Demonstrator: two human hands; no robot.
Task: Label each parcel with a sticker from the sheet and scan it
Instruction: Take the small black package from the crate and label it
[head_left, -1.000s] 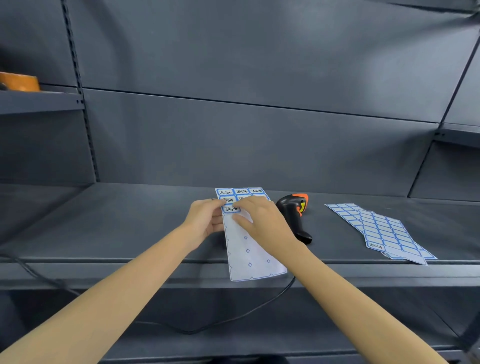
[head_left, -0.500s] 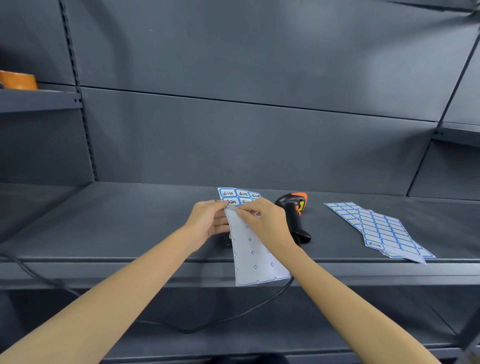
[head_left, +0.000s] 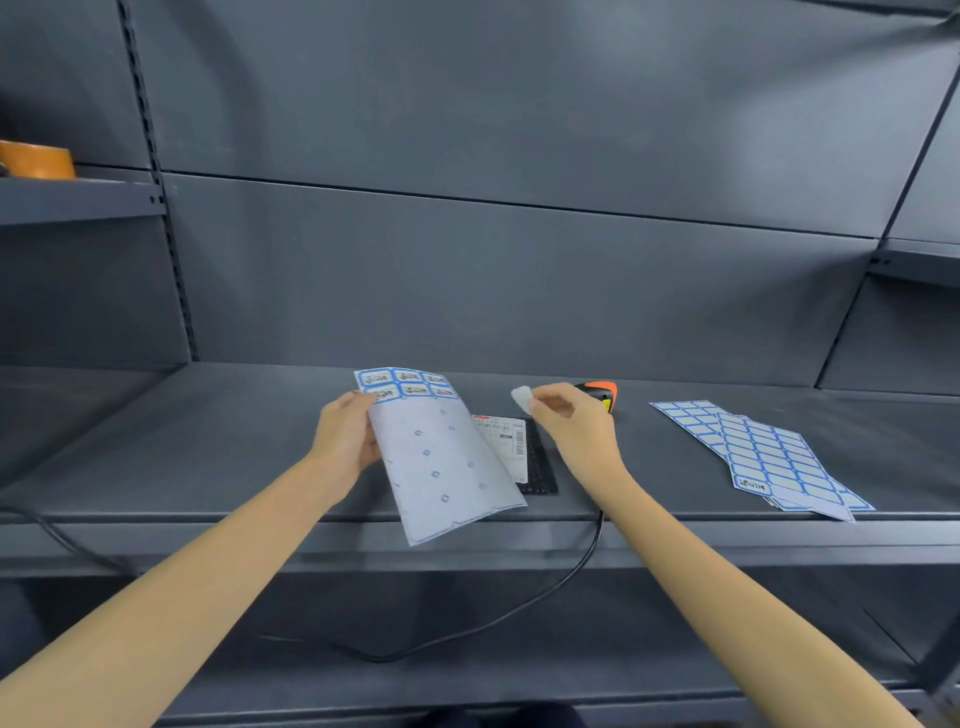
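While the sheet is held aside, lines as follows.
left hand: left hand (head_left: 347, 440) grips the sticker sheet (head_left: 435, 452) by its left edge, thumb on top, tilted up off the shelf (head_left: 208, 447); judged: lifted so the parcel beneath is exposed.
sticker sheet: mostly bare backing, two rows of blue-bordered stickers left at the far end; near corner hangs past the shelf front edge.
right hand: right hand (head_left: 569, 428) pinches one peeled sticker (head_left: 521, 398) between thumb and forefinger, other fingers curled; held above the shelf, apart from the sheet.
sticker: white side faces camera, print not readable; judged: held by one edge so the glue stays free.
parcel: dark flat parcel (head_left: 540, 465) lies on the shelf between the hands, partly under the sheet's right edge, white shipping label (head_left: 505, 441) with barcode on top.
scanner: black and orange scanner (head_left: 600, 392) lies behind the right hand, mostly hidden; its cable (head_left: 545, 597) drops over the shelf front and loops below. Judged: parked within reach for the scan step.
spare sheets: spare sheets (head_left: 763, 457) stacked to the right on the shelf, well apart from the parcel, untouched.
other: orange object (head_left: 36, 160) on the upper left shelf, too cropped to name.
step: judged sticker peeled, not yet stuck on; scan not yet done.
next: judged right hand needs to come down onto the parcel; whether to keep clear of the barcode, cannot tell.
risk: sticker may curl onto the fingers.
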